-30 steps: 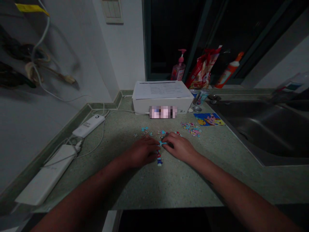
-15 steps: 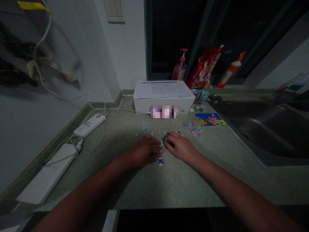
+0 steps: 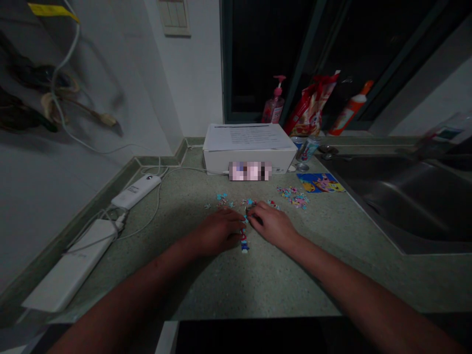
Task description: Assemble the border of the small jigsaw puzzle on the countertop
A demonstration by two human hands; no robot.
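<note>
Counter: speckled green countertop (image 3: 280,290) in a pretty dim room, dark window (image 3: 265,59) at 12 o'clock.

Pieces: tiny jigsaw pieces (image 3: 221,197), light blue, pink and red, scattered in little bunches just past the fingers, around 12 o'clock from the hands.

Strip: narrow strip of joined pieces (image 3: 244,244), red, blue and white, lying flat and running toward me from between the hands, at 6 o'clock.

Left hand (image 3: 217,231): loosely curled, palm down, fingertips just beside the strip. Can't tell if it's gripping anything.

Right hand (image 3: 272,225): curled, fingers down on the pieces at the strip's top end. Can't tell if it's pinching one.

Farther out: bigger pile of pieces (image 3: 293,197) at 1 o'clock, printed picture card (image 3: 320,183) just past it, white box (image 3: 249,160) at 12, steel sink (image 3: 401,196) at 3, white charger (image 3: 135,191) at 10.
</note>
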